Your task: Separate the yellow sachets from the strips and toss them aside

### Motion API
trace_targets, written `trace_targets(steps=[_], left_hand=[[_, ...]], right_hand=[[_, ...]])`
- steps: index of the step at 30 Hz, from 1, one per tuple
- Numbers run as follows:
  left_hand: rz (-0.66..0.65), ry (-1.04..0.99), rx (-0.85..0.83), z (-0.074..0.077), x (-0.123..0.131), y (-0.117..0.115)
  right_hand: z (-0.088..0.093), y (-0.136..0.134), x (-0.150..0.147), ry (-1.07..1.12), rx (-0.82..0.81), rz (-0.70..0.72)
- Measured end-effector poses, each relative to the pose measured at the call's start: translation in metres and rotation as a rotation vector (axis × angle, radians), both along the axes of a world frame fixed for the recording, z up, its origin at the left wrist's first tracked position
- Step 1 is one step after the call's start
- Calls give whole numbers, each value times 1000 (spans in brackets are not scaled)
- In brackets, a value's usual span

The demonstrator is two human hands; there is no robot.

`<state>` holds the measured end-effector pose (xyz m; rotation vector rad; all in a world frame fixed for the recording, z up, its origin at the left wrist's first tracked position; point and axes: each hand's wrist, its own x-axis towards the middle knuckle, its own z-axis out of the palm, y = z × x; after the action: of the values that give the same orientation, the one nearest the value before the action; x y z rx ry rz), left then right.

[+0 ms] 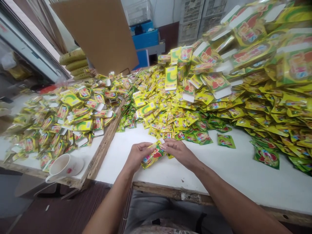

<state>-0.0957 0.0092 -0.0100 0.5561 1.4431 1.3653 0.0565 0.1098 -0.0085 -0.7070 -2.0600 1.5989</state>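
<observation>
Between my two hands, just above the white tabletop (117,156), is a small yellow and green printed carton (152,156), tilted with its lower end toward me. My left hand (137,155) pinches its upper left side between thumb and fingers. At the upper right end, the closed fingers of my right hand (179,152) grip the carton by a small white flap. Whether anything is inside the carton cannot be seen. Just beyond my hands lies a heap of yellow sachets (168,117), with green sachets (201,136) along its near edge.
Flat cartons with white flaps (216,81) are piled on the sachets at the right. A wooden strip (104,149) divides the table; left of it lie many cartons (73,113) and a white mug (64,165). A large cardboard sheet (99,35) stands behind.
</observation>
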Motion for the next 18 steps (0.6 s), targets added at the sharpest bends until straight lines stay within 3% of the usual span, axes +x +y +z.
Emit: trace_targets(steps=[5, 9, 13, 16, 18], left_hand=[[-75, 64, 15, -2, 4, 5], [-72, 102, 56, 0, 9, 6], [-257, 251, 19, -8, 6, -4], [-293, 324, -155, -7, -23, -8], [-146, 369, -168, 12, -66, -3]], right_hand=[[-5, -4, -2, -69, -3, 80], [-9, 0, -1, -102, -1, -11], [-17, 1, -3, -115, 30, 5], [-25, 1, -4, -119, 5, -28], [-30, 3, -4, -121, -10, -158]])
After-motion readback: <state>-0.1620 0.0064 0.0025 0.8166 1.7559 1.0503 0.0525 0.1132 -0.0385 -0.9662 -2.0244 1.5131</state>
